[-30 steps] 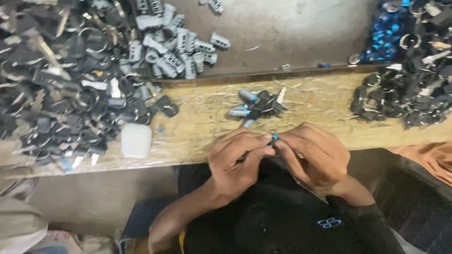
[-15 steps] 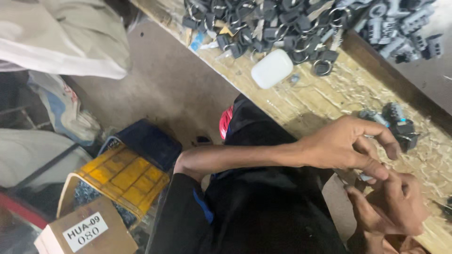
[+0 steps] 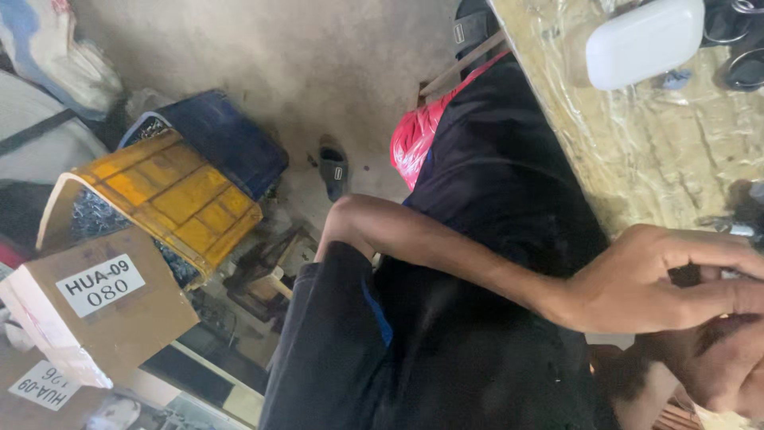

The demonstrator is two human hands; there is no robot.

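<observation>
The left hand (image 3: 652,279) is seen at the right edge with fingers curled and pinched together, apparently on a small dark part that is too hidden to be identified. Only part of the right hand (image 3: 724,366) is shown, cut off by the frame; its grip cannot be told. A white rounded plastic case (image 3: 645,41) lies on the pale wooden bench (image 3: 660,151), well apart.

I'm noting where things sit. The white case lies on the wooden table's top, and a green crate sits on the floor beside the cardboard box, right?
Not quite: the crate is yellow, not green, as the head view shows. The white case does lie on the wooden table, and the crate sits beside the cardboard box.
</observation>
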